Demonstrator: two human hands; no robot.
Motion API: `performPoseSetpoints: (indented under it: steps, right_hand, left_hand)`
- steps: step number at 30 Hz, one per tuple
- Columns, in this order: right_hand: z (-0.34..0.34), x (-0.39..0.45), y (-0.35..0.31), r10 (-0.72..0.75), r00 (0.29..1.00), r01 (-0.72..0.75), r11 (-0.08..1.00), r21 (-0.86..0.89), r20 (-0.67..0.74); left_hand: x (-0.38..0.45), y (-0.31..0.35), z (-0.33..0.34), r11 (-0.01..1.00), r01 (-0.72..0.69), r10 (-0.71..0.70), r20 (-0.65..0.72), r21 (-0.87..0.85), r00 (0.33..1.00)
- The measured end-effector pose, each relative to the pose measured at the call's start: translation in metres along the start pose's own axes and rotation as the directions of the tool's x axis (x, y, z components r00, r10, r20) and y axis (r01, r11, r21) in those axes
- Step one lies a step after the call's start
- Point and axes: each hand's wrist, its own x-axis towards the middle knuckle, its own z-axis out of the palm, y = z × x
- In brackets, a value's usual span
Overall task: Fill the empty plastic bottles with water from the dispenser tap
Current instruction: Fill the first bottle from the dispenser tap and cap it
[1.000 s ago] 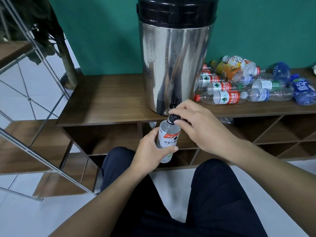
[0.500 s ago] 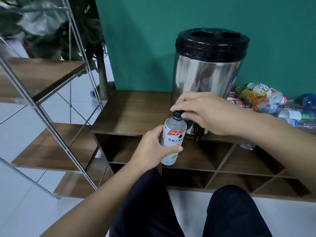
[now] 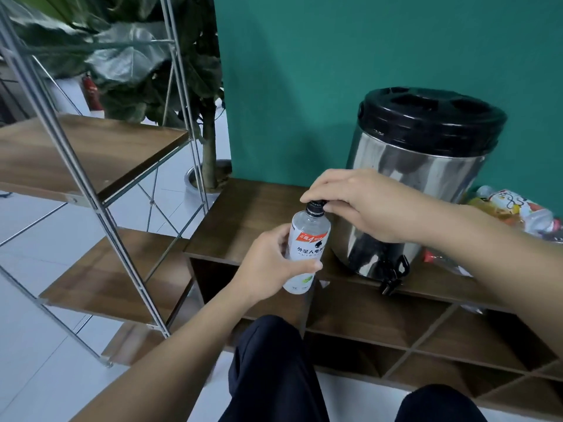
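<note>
— Head view: which containers are seen?

— A steel dispenser with a black lid is stood on the wooden tabletop, its tap at the front edge. Other bottles are piled at its right. A clear labelled bottle is held upright before the tabletop; its contents cannot be told.

— And the hands?

— The bottle's body is wrapped by the left hand. Its black cap is pinched from above by the fingers of the right hand.

1. My right hand covers most of the cap, so I can't tell how it's seated.
2. Left hand hides part of the bottle.
3. Bottle pile runs off the right edge, blurred.
</note>
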Motion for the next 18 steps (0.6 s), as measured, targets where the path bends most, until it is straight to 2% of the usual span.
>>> performPoseSetpoints:
  steps: [4, 8, 13, 18]
  right_hand:
    - [0.011, 0.031, 0.01, 0.031, 0.999, -0.031, 0.999, 0.007, -0.019]
    - [0.026, 0.057, 0.019, 0.097, 0.991, -0.09, 0.993, 0.072, -0.096]
    - [0.038, 0.086, 0.026, 0.128, 0.986, -0.121, 0.99, 0.068, -0.111]
    - [0.041, 0.108, 0.038, 0.041, 0.999, -0.041, 0.997, 0.058, 0.003]
  left_hand:
    - [0.02, -0.008, -0.006, 0.998, 0.025, -0.017, -0.143, 0.055, 0.99]
    - [0.041, -0.02, -0.013, 0.994, 0.028, -0.005, -0.222, 0.103, 0.975]
    - [0.062, -0.035, -0.024, 0.995, 0.042, -0.02, -0.242, 0.088, 0.97]
    - [0.076, -0.05, -0.036, 0.997, 0.071, -0.064, -0.191, 0.027, 0.979]
